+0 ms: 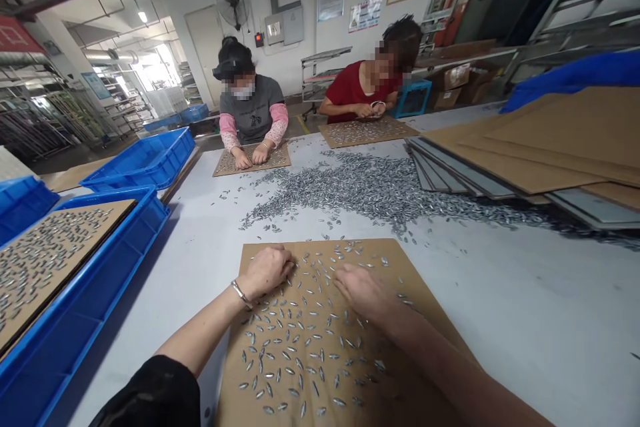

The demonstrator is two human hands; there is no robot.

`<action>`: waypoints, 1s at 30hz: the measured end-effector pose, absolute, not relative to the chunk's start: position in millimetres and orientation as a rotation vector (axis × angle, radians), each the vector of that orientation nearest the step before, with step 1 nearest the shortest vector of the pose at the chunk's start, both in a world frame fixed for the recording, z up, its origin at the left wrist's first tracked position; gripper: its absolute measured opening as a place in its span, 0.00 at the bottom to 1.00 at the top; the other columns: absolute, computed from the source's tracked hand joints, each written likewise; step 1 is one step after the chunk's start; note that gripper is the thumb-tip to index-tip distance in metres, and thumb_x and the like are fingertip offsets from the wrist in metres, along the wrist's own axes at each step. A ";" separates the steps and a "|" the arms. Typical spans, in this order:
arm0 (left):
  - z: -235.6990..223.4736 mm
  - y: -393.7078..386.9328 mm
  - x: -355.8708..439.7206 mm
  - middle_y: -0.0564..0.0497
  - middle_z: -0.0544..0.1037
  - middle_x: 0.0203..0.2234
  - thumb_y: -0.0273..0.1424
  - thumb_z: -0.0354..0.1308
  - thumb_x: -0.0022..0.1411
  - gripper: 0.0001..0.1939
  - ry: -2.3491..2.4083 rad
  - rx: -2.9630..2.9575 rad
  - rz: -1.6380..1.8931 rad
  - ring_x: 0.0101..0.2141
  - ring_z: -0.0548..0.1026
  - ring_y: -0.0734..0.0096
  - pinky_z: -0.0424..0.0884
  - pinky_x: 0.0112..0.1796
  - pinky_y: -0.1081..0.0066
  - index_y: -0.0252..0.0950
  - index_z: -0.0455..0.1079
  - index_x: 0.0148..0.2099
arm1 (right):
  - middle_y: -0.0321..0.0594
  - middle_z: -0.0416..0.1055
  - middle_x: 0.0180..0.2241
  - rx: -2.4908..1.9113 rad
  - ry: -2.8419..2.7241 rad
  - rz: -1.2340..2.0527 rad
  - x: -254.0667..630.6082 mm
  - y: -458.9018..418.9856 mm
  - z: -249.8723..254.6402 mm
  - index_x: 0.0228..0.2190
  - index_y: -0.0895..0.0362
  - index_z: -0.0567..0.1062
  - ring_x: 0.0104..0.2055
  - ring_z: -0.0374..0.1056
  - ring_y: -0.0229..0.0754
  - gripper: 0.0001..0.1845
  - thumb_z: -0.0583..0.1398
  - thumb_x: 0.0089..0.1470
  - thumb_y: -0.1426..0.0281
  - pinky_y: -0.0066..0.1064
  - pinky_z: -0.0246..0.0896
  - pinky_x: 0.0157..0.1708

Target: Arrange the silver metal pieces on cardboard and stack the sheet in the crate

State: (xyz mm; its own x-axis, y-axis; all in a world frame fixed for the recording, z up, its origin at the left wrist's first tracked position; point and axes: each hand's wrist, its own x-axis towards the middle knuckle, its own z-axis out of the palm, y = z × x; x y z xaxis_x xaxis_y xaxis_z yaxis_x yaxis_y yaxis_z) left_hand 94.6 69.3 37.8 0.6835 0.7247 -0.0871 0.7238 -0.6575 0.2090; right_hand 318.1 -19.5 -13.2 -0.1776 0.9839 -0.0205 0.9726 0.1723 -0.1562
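Two bare hands are at work over a brown cardboard sheet (233, 380) at the near side of the white table (510, 293), and the step in hand looks like spacing out small metal pieces (321, 373) across it. The left hand (267, 271) is at the sheet's far left, its fingers curled and close together, tips down among the pieces. The right hand (365, 291) lies to the right of it, fingers bent and mostly together, reaching left and down towards the sheet. Whether either one pinches a piece cannot be told, as the fingertips are partly hidden. The pieces lie singly over the near and middle parts, closer together towards the far edge; the loose heap (350, 183) is beyond that edge. From here, a move calls, I judge, for light fingertip nudges that part crowded pieces without disturbing those already apart. A blue tray (75, 340) stands at the near left, a stack of boards (530, 153) at the far right, and two co-workers bend over similar sheets on the far side.
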 end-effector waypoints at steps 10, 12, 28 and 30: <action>36.4 69.8 75.6 0.46 0.76 0.30 0.26 0.48 0.69 0.13 1.172 2.658 0.041 0.30 0.74 0.65 0.66 0.31 0.70 0.35 0.73 0.36 | 0.37 0.64 0.22 -2.054 -2.227 0.445 305.3 -4.5 -13.5 0.22 0.55 0.67 0.24 0.59 0.38 0.16 0.54 0.61 0.74 0.31 0.40 0.25; 35.2 69.1 73.3 0.46 0.76 0.30 0.26 0.48 0.69 0.13 1.174 2.654 0.041 0.30 0.74 0.65 0.66 0.31 0.70 0.35 0.74 0.36 | 0.34 0.60 0.20 -2.004 -2.208 0.516 309.9 -4.2 -16.5 0.21 0.54 0.65 0.22 0.55 0.38 0.17 0.54 0.62 0.72 0.32 0.39 0.25; 39.3 62.0 66.7 0.47 0.75 0.31 0.25 0.48 0.69 0.13 1.139 2.660 0.055 0.30 0.73 0.66 0.66 0.32 0.70 0.35 0.74 0.37 | 0.43 0.74 0.33 -1.840 -2.444 0.197 316.6 -25.5 -21.5 0.29 0.55 0.74 0.34 0.67 0.42 0.13 0.54 0.62 0.77 0.34 0.48 0.34; 39.0 60.5 63.9 0.47 0.74 0.30 0.26 0.49 0.70 0.13 1.145 2.656 0.052 0.31 0.73 0.66 0.66 0.32 0.70 0.35 0.73 0.35 | 0.44 0.75 0.33 -1.760 -2.488 0.102 316.0 -30.0 -26.0 0.29 0.56 0.75 0.36 0.69 0.44 0.13 0.55 0.61 0.78 0.35 0.49 0.36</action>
